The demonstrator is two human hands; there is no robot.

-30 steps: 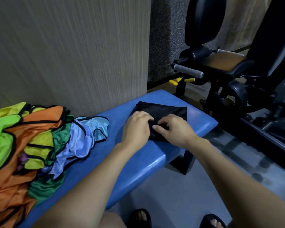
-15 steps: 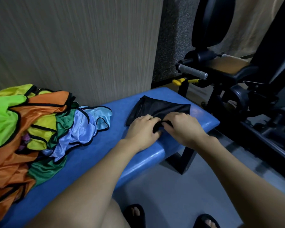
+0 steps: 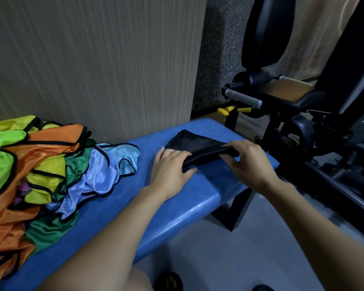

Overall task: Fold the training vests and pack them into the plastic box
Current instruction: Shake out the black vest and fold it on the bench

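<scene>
left hand (image 3: 170,169), right hand (image 3: 249,162), fingers curled

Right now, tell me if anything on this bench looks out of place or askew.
Nothing damaged or spilled. The coloured vests lie in a tangled, unfolded heap at the bench's left end. No plastic box is in view. Both hands, left and right, grip the black vest.

Both hands (image 3: 170,166) (image 3: 250,162) grip black vest (image 3: 189,139) on bench (image 3: 118,211).

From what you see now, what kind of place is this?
Most likely a gym: an exercise machine with a padded seat, a blue padded bench, and a heap of coloured training vests.
</scene>
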